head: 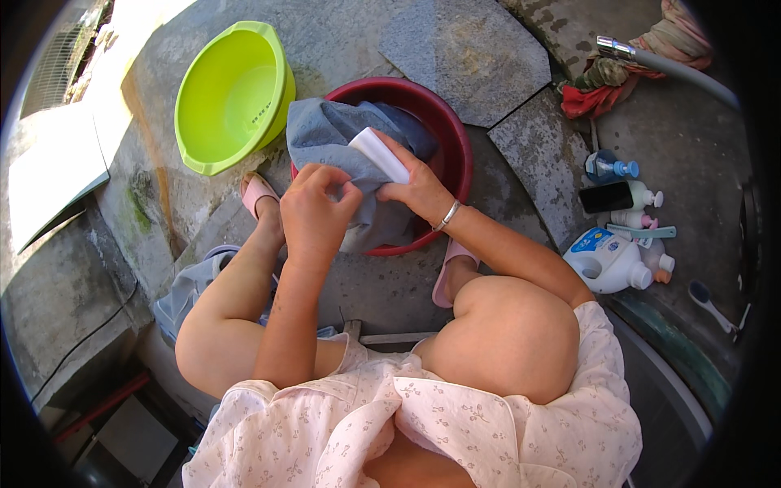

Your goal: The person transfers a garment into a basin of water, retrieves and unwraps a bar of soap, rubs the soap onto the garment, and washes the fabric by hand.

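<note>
A heap of wet-looking blue-grey cloth [332, 125] lies in a dark red plastic basin [465, 152] and hangs over its near left rim. My right hand [421, 189] grips a smooth white bar [379, 154] that looks like soap, angled above the cloth. Just left of it, my left hand [320, 201] has its fingers curled, with the thumb and forefinger pinching a fold of the cloth. The bar's lower end is partly covered by my right fingers and thumb.
A lime-green plastic tub [235, 100] stands left of the basin. On the right are a white detergent jug [601, 259], several pump bottles, a phone [607, 197], brushes and a grey hose [683, 67]. Another blue-grey cloth [189, 290] sits beside my left leg.
</note>
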A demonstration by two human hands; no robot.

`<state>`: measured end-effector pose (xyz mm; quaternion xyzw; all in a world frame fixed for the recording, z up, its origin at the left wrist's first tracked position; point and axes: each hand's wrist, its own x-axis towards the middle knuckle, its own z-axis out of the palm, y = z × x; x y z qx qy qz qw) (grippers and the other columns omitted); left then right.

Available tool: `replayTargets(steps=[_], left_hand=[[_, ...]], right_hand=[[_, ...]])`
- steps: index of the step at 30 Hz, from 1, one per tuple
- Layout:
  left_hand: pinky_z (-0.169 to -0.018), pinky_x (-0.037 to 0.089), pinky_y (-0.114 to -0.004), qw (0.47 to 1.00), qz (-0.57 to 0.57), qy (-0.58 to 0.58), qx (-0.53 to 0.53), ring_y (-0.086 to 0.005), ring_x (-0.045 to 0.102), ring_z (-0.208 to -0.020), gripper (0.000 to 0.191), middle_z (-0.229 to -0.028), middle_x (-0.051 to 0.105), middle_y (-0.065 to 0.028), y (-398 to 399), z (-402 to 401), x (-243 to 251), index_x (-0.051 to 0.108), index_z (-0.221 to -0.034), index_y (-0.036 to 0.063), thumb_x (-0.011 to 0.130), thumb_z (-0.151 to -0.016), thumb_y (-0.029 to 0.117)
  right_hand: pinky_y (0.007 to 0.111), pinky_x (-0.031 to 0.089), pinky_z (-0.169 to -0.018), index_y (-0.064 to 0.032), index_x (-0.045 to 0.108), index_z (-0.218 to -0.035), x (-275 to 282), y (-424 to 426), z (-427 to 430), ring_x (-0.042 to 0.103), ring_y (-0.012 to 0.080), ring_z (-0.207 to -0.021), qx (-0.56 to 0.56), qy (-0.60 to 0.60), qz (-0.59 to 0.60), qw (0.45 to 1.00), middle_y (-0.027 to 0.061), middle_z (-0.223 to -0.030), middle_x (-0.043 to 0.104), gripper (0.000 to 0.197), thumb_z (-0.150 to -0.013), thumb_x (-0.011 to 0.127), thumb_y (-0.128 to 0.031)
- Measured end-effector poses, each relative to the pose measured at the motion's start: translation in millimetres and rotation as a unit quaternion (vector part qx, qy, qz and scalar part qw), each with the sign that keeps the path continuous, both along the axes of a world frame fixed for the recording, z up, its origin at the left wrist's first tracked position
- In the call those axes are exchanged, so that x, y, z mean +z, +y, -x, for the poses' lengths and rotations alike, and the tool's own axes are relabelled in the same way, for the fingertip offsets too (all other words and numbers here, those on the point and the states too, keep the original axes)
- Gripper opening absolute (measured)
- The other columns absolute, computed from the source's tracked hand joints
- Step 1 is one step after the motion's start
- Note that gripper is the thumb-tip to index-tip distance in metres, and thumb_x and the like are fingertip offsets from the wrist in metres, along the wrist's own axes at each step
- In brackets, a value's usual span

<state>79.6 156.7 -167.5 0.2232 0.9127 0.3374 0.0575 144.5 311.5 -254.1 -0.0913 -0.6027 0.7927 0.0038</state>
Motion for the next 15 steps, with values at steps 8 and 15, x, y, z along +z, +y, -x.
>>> replayTargets(steps=[8, 15], left_hand=[[-0.064, 0.052, -0.029, 0.991, -0.096, -0.09, 0.001, -0.0188, 0.069, -0.077, 0.016, -0.085, 0.069, -0.007, -7.3, 1.1, 0.1, 0.066, -0.086, 0.0037, 0.071, -0.071, 0.004], [-0.07, 0.052, -0.032, 0.996, -0.065, -0.027, -0.05, -0.0216, 0.067, -0.078, 0.016, -0.083, 0.067, -0.0084, -2.2, -0.6, 4.1, 0.066, -0.086, 0.0023, 0.072, -0.072, 0.007]], right_hand=[[0.028, 0.036, -0.104, -0.0128, 0.037, -0.147, 0.6, 3.2, -0.8, 0.047, 0.0152, -0.125, -0.006, -0.024, 0.033, 0.999, 0.0071, -0.137, 0.05, 0.089, -0.064, 0.064, 0.004], [0.028, 0.035, -0.105, -0.0122, 0.035, -0.148, 6.8, 6.2, -2.2, 0.046, 0.0141, -0.125, 0.008, -0.05, 0.062, 0.997, 0.0059, -0.139, 0.048, 0.089, -0.065, 0.062, 0.005]])
